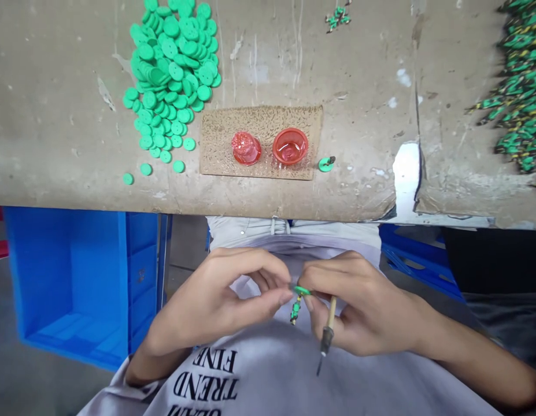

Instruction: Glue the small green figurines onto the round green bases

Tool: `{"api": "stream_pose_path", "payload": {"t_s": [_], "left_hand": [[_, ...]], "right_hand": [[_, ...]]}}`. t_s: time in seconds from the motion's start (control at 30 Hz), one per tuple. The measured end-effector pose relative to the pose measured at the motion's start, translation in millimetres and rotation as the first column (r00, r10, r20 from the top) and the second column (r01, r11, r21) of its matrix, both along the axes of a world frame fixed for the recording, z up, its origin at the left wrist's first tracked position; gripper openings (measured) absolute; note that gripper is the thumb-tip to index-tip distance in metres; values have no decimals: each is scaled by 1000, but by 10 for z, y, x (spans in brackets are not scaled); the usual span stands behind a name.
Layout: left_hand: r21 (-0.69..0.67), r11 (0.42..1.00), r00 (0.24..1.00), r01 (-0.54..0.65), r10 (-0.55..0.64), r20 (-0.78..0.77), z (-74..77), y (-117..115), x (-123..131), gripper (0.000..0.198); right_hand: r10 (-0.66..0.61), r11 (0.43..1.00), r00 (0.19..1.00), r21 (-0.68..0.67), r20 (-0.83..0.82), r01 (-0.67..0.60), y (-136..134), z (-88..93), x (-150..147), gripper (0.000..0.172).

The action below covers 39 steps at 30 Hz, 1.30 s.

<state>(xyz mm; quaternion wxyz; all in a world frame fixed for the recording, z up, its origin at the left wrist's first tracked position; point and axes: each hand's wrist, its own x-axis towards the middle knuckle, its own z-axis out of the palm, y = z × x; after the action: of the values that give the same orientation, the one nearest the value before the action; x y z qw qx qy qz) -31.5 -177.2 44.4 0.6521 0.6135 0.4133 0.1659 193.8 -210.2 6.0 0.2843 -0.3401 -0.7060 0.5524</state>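
Head view, green button between left fingers and right fingers

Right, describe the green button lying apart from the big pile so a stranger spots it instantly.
On the scuffed beige workbench, find the speckled brown mat holding two red containers. Just off its right edge lies a green button. Unlike the heap of green buttons farther left, it sits alone, a small dark piece attached.

On your worktop, a heap of buttons lies left of a cork mat bearing two plastic cups, a lone button just right of it; a plastic crate sits below, left of you.
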Motion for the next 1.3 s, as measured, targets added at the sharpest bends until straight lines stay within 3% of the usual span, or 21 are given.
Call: {"api": "stream_pose_path", "payload": {"t_s": [0.17, 0.37, 0.83, 1.0, 1.3], "left_hand": [[-4, 988, 986, -154, 154, 67, -39, -221, 20, 18], [130, 923, 924, -362, 337, 183, -108, -448, 187, 27], [352, 884, 950, -308, 268, 158, -69, -518, 203, 31], [386, 839, 924, -383, 351, 155, -110, -632, 206, 34], [401, 801, 894, -444, 365, 260, -189, -693, 278, 25]], "right_hand": [[-112, 989, 993, 97, -23, 114, 22, 3, -15, 16], [-145, 976, 989, 163, 8, 142, 0, -11, -13, 14], [-173, 967, 982, 177, -71, 183, -48, -96, -48, 11], [-231, 948, 953, 176, -194, 265, -53, -132, -116, 15], [-302, 934, 908, 100, -290, 343, -59, -142, -198, 20]]}}
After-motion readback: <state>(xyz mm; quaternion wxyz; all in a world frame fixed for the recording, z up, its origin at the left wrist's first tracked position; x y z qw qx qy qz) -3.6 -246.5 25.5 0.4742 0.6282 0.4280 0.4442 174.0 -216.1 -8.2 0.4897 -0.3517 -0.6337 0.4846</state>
